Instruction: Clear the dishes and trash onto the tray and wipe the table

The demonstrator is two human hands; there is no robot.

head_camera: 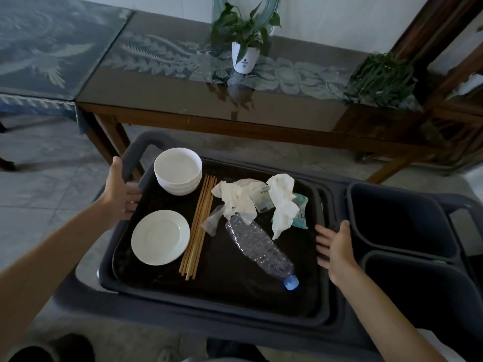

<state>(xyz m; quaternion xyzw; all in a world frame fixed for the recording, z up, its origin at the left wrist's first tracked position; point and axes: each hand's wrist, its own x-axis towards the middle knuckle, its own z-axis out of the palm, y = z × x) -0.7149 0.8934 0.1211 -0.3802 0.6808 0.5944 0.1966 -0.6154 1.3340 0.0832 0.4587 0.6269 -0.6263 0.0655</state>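
A black tray (235,291) rests on top of a grey cart. It holds a stack of white bowls (178,170), a white plate (160,237), several wooden chopsticks (197,226), crumpled white napkins (282,205), wrappers and a crushed clear plastic bottle (257,245) with a blue cap. My left hand (120,190) grips the tray's left edge, fingers curled over the rim. My right hand (335,246) is at the tray's right edge with fingers spread; whether it touches the rim is unclear.
A glass-topped wooden table (183,95) stands beyond the cart, with a potted plant in a white pot (245,57) and a second plant (380,79) at its right end. Two dark bins (397,220) sit in the cart to the right of the tray.
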